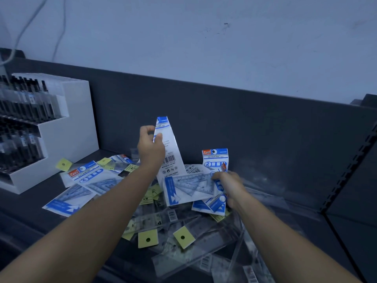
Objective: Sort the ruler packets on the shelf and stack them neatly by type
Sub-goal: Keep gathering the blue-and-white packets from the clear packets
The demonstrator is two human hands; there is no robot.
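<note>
Ruler packets point(175, 219) lie heaped on the dark shelf point(40, 213), blue-and-white geometric sets mixed with clear straight rulers point(189, 254) bearing yellow tags. From where I stand, the left hand point(151, 149) is raised over the heap, fingers curled and thumb pinching one geometric packet point(170, 158), which stands upright with its barcode side showing. Lower and to the right, the right hand point(231, 187) curls its fingers round a fan of geometric packets point(189, 189) just above the pile. A white pen display point(69, 123) stands at the shelf's left end.
</note>
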